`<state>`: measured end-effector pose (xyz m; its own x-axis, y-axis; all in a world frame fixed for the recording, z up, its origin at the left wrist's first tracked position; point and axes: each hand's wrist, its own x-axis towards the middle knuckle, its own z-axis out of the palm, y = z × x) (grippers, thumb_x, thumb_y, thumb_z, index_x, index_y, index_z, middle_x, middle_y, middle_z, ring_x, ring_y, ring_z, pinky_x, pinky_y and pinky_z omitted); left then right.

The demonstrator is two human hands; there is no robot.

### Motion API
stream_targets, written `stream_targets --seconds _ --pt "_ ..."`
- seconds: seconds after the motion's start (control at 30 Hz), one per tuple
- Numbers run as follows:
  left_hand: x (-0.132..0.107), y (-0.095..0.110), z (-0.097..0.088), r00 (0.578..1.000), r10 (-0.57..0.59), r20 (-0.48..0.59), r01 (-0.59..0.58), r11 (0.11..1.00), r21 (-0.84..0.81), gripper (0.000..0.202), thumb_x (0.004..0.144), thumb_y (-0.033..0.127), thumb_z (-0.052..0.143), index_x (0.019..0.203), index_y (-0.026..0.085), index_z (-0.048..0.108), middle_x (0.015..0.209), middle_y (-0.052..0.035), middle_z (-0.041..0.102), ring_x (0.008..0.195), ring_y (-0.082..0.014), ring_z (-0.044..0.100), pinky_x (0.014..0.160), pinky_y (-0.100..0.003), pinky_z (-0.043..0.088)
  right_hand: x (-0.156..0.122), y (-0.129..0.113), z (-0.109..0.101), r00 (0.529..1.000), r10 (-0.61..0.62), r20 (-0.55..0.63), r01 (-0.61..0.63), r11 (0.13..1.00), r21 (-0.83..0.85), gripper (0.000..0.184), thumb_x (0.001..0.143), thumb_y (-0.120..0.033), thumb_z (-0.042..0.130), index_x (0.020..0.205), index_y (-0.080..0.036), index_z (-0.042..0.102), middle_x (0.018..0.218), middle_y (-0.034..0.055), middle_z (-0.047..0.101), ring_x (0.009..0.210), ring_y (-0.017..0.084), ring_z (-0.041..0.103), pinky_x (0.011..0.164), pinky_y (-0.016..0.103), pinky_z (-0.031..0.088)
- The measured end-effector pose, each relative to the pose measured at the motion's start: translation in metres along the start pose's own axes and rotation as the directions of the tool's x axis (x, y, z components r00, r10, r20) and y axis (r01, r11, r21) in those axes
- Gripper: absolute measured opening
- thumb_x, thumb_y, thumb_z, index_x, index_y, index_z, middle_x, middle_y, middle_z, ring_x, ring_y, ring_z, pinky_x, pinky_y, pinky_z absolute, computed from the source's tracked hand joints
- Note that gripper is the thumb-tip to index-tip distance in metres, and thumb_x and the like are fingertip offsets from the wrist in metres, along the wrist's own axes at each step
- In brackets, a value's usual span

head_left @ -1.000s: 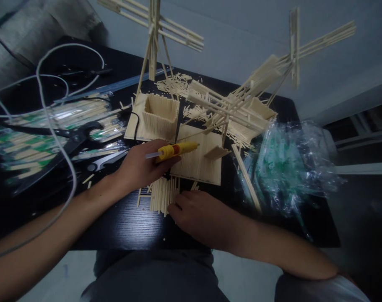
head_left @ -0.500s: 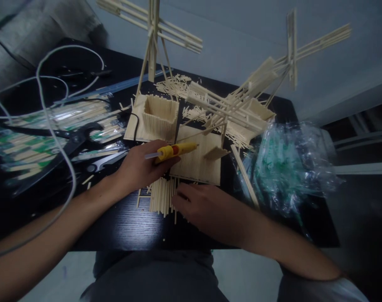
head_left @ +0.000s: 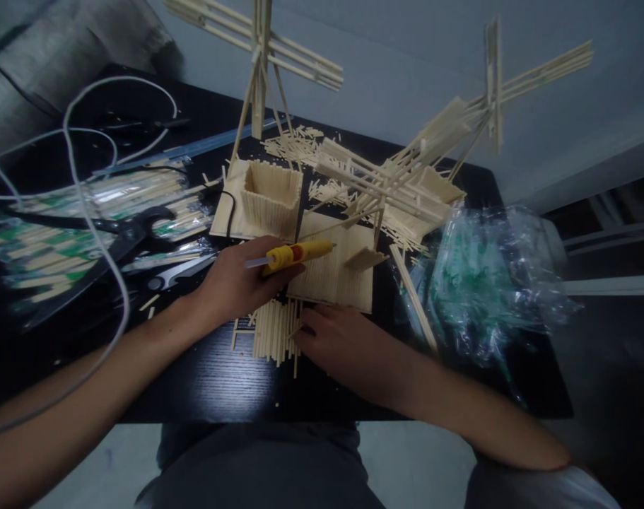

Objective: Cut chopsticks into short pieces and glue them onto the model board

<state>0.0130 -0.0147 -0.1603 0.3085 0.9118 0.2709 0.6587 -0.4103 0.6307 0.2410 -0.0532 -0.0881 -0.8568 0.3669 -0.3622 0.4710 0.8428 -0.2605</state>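
Observation:
My left hand (head_left: pixel 234 281) is closed around a yellow hot glue gun (head_left: pixel 300 254). A clear glue stick pokes out of its back end, and the nozzle points right over a flat panel of wooden sticks (head_left: pixel 326 279). A small upright piece (head_left: pixel 365 258) stands on that panel's right part. My right hand (head_left: pixel 340 339) is just below the panel's front edge, fingers curled in a pinch. A short end of a thin wooden stick (head_left: pixel 295 331) shows at its fingertips. Beside them lies a loose pile of wooden sticks (head_left: pixel 271 332) on the black table.
A stick-built box on a base (head_left: pixel 271 194) and windmill-like stick frames (head_left: pixel 385 180) stand behind. Pliers (head_left: pixel 125 230) and bagged sticks (head_left: pixel 157 187) lie left, with a white cable (head_left: pixel 72 177) looping over. Crumpled plastic bags (head_left: pixel 475 276) lie right.
My right hand has shifted slightly up and right, and a stick end now shows at its fingertips. My left hand and the glue gun are nearly still.

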Motion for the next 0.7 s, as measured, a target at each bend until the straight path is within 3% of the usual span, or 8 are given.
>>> stream_targets --seconds 0.13,0.23,0.3,0.33,0.4,0.47,0.53,0.7 --pt "-0.001 0.001 -0.001 1.000 0.009 0.004 -0.009 1.000 0.011 0.028 0.109 0.052 0.067 0.098 0.025 0.068 0.088 -0.0045 0.074 0.076 -0.0212 0.071 0.065 -0.035 0.048 -0.010 -0.001 -0.008 0.995 -0.055 -0.080 0.057 0.998 0.025 0.021 0.112 -0.001 0.055 0.112 -0.011 0.073 0.112 0.0166 0.078 0.104 0.027 0.075 0.089 0.040 0.061" --pt "0.000 0.001 -0.001 1.000 0.028 0.005 -0.028 1.000 0.008 0.032 0.109 0.052 0.064 0.096 0.023 0.068 0.089 -0.0049 0.074 0.076 -0.0203 0.070 0.065 -0.033 0.046 -0.025 0.008 -0.021 0.938 -0.027 -0.346 0.096 0.978 0.183 0.023 0.113 -0.001 0.052 0.115 -0.016 0.069 0.113 0.0104 0.078 0.100 0.021 0.076 0.090 0.032 0.062" --pt "0.001 0.001 -0.002 0.999 0.043 0.016 -0.043 0.999 0.011 0.032 0.109 0.051 0.063 0.097 0.022 0.068 0.089 -0.0047 0.073 0.077 -0.0201 0.070 0.065 -0.032 0.046 -0.034 0.020 -0.029 0.785 0.112 -0.610 0.098 0.949 0.300 0.018 0.116 -0.011 0.059 0.125 -0.022 0.069 0.115 0.0058 0.081 0.102 0.019 0.078 0.091 0.030 0.063" --pt "0.001 0.001 -0.002 0.999 0.045 0.027 -0.046 0.999 0.017 0.032 0.108 0.051 0.063 0.097 0.022 0.068 0.089 -0.0044 0.073 0.077 -0.0199 0.070 0.066 -0.031 0.045 -0.037 0.028 -0.032 0.703 0.225 -0.675 0.056 0.929 0.367 0.018 0.114 -0.013 0.064 0.127 -0.025 0.070 0.115 0.0031 0.082 0.101 0.018 0.080 0.089 0.030 0.063" --pt "0.002 0.001 -0.002 0.997 0.049 0.052 -0.051 0.998 0.029 0.030 0.108 0.050 0.065 0.095 0.023 0.067 0.088 -0.0034 0.070 0.075 -0.0191 0.067 0.066 -0.031 0.044 -0.041 0.045 -0.037 0.518 0.419 -0.746 0.043 0.858 0.512 0.019 0.109 -0.013 0.073 0.122 -0.027 0.074 0.109 -0.0017 0.084 0.090 0.015 0.081 0.080 0.027 0.063" --pt "0.002 0.001 -0.001 0.996 0.060 0.071 -0.063 0.997 0.038 0.031 0.108 0.049 0.066 0.093 0.023 0.065 0.087 -0.0031 0.068 0.073 -0.0186 0.065 0.066 -0.031 0.043 -0.041 0.061 -0.039 0.418 0.533 -0.736 0.086 0.783 0.616 0.015 0.103 -0.015 0.081 0.112 -0.027 0.077 0.101 -0.0042 0.085 0.084 0.015 0.082 0.073 0.026 0.063" --pt "0.002 0.002 -0.001 0.993 0.075 0.089 -0.079 0.996 0.042 0.032 0.108 0.049 0.065 0.091 0.023 0.065 0.089 -0.0037 0.068 0.074 -0.0191 0.065 0.067 -0.031 0.043 -0.040 0.071 -0.041 0.401 0.556 -0.728 0.066 0.775 0.628 0.011 0.098 -0.017 0.086 0.099 -0.025 0.079 0.093 -0.0037 0.085 0.080 0.016 0.081 0.073 0.028 0.064" --pt "0.003 0.006 0.003 0.991 0.074 0.113 -0.081 0.995 0.057 0.033 0.110 0.049 0.063 0.090 0.023 0.066 0.089 -0.0040 0.066 0.073 -0.0195 0.065 0.067 -0.033 0.044 -0.039 0.070 -0.042 0.453 0.516 -0.727 -0.215 0.855 0.472 0.008 0.103 -0.024 0.078 0.097 -0.025 0.083 0.095 0.0001 0.087 0.086 0.021 0.081 0.083 0.035 0.064"
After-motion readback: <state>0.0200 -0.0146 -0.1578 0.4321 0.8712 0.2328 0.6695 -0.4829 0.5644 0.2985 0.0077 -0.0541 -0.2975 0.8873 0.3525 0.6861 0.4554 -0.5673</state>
